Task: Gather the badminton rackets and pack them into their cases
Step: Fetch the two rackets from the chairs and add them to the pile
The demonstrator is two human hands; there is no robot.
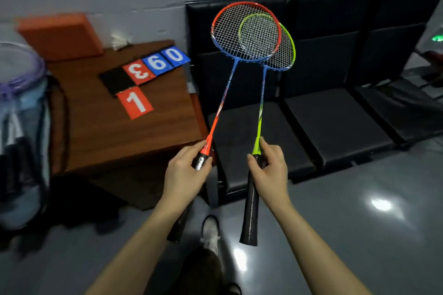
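The table (124, 141) is brown wood grain with a dull sheen; the seats (335, 122) look like matt black padded leatherette; the floor (359, 223) is smooth, glossy grey, throwing back lights; both racket handles (250, 211) wear matt black wrap; the frames (244, 31) shine like lacquer.

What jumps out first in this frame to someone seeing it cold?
Two rackets held up at centre: the orange-and-blue racket in the left hand and the green-and-blue racket in the right hand, their heads overlapping in front of the black seats. Next, the red and blue number cards on the wooden table to the left. At the far left edge stands a blurred translucent bag with dark handles inside.
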